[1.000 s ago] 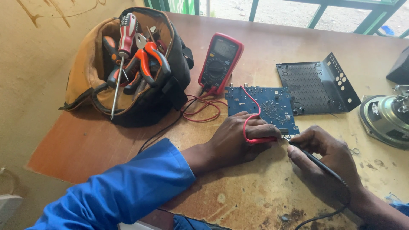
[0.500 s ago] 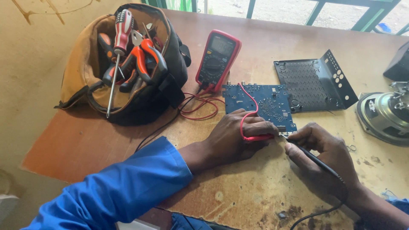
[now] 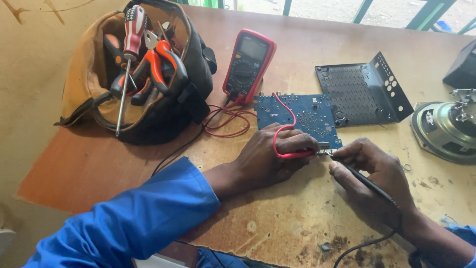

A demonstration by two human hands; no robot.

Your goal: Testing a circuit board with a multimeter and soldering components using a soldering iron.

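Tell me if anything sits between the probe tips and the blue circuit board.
Nothing visible does. The left hand holds the red probe and the right hand the black probe; both tips meet at the near right corner of the circuit board, with no object between.

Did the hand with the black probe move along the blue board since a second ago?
No. The right hand keeps the black probe tip at the same near-right corner of the blue circuit board; only the camera shifted.

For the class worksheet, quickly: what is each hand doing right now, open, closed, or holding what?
Left hand: closed on the red probe at the blue circuit board.
Right hand: closed on the black probe, tip at the board's edge.
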